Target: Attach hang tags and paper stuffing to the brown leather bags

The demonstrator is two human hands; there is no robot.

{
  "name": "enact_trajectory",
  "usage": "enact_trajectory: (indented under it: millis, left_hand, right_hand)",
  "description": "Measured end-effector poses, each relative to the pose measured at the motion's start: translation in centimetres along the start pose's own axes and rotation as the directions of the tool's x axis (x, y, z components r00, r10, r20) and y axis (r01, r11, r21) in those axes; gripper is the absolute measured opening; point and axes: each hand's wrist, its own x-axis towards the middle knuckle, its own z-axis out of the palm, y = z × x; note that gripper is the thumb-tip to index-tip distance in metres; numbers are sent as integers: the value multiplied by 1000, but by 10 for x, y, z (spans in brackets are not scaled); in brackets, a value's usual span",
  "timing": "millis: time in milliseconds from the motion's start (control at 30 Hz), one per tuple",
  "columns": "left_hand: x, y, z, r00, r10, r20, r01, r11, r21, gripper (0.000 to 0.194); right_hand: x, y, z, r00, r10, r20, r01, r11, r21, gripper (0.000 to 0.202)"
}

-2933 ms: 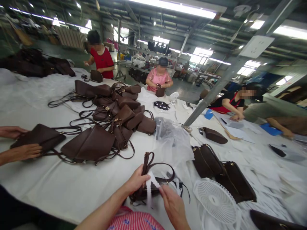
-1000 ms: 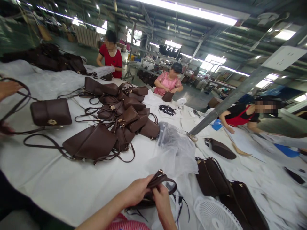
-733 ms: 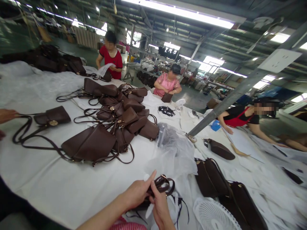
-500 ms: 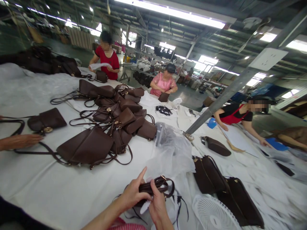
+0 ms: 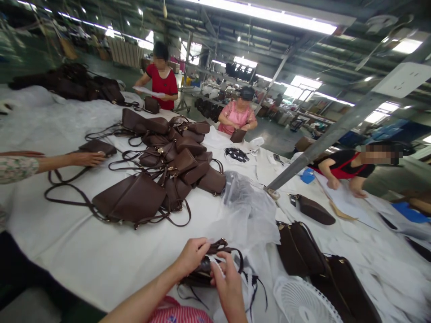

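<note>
Close to my body, a folded dark brown bag strap (image 5: 241, 261) with a metal buckle loops above a dark bundle. My left hand (image 5: 192, 256) is closed, its thumb and fingertips pinching the strap at its left end. From the right, my right hand (image 5: 229, 280) curls its fingers around a narrow white strip (image 5: 217, 264) lying against the bundle. Thin black cords (image 5: 259, 291) trail out beneath. My fingers partly hide the bundle, so I cannot make out its whole shape.
A heap of brown handbags (image 5: 129, 197) lies ahead on the white table (image 5: 111, 264). Beside it are clear plastic bags (image 5: 249, 206), a metal post (image 5: 313, 141), a white fan (image 5: 305, 298) and dark bags (image 5: 299, 246). A co-worker's hand (image 5: 92, 159) rests on a bag at left; other people work opposite.
My left index finger, stretched out before, has folded in to the strap. My right hand has shifted to the white strip. At left, the co-worker's hand and bag have moved farther back.
</note>
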Motion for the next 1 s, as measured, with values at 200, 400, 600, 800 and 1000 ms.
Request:
enact_trajectory:
  millis: [200,400,600,800,1000]
  left_hand:
    - [-1,-3,-1,999,29,18,-28,998,-51,33]
    - [-8,4,-1,997,77,29,-75,996,-56,30]
    - [-15,5,3,989,147,34,-149,987,64,31]
    - [-18,-7,5,975,201,99,-220,938,269,39]
    - [-18,-9,5,905,382,186,-424,835,351,35]
  right_hand:
    - [-6,-19,-8,970,-47,237,-29,951,308,53]
    - [2,-26,-20,983,-89,161,68,989,130,26]
    - [8,-25,-19,969,181,170,-218,947,237,39]
    - [7,-19,-17,945,258,202,-291,944,156,40]
    - [11,-15,-15,942,284,178,-321,918,235,39]
